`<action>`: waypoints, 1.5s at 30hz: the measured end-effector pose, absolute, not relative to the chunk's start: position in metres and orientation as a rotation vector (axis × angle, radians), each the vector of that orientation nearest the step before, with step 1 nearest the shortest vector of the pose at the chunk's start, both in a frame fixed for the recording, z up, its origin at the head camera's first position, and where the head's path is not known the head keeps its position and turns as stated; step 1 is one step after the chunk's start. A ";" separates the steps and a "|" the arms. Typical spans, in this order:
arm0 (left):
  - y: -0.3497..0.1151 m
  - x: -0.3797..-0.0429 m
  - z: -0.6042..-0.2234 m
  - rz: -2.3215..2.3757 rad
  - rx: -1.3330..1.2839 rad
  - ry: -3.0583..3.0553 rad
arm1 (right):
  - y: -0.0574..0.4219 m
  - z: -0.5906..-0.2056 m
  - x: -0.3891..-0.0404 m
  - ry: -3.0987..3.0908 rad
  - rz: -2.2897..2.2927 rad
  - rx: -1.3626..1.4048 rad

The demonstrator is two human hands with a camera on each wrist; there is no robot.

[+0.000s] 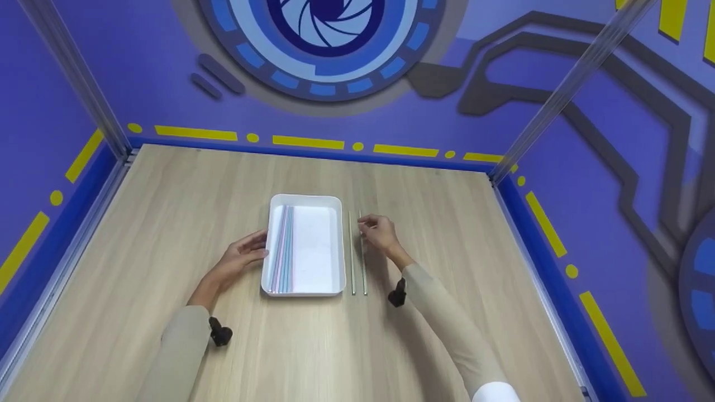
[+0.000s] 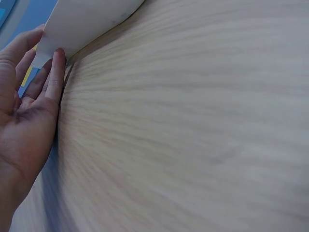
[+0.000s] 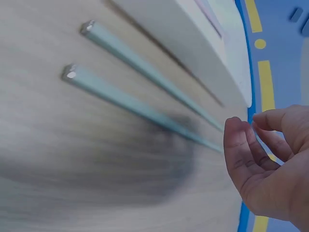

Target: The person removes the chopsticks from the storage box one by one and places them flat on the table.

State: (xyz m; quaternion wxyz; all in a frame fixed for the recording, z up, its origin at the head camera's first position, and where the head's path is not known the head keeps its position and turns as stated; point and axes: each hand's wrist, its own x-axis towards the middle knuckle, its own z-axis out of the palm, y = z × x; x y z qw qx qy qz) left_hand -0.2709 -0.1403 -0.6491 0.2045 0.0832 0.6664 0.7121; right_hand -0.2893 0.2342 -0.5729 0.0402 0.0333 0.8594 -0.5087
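A white rectangular tray (image 1: 318, 245) lies on the table with several pink and blue chopsticks (image 1: 285, 251) along its left side. My left hand (image 1: 237, 259) rests its fairly straight fingers against the tray's left wall; in the left wrist view the fingertips touch the wall. To the right of the tray lie two chopsticks, an inner one (image 1: 352, 262) and an outer one (image 1: 365, 273), pale green with silvery ends in the right wrist view. My right hand (image 1: 381, 231) is over the far part of the outer chopstick, fingers loosely bent, with nothing visibly pinched.
The wooden table (image 1: 195, 184) is bordered by a purple back wall (image 1: 167, 106) and side panels. Metal posts (image 1: 570, 89) rise at its back corners. A black wrist camera (image 1: 397, 294) sticks out from the right sleeve, and another (image 1: 221, 333) from the left.
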 end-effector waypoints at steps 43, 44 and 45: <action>-0.136 -0.272 -0.653 1.981 0.203 1.892 | 0.094 -0.609 -0.312 2.682 -1.188 -0.031; -0.137 -0.272 -0.652 1.984 0.200 1.889 | 0.093 -0.609 -0.314 2.681 -1.172 -0.021; -0.138 -0.273 -0.652 1.991 0.198 1.885 | 0.093 -0.609 -0.315 2.691 -1.142 -0.017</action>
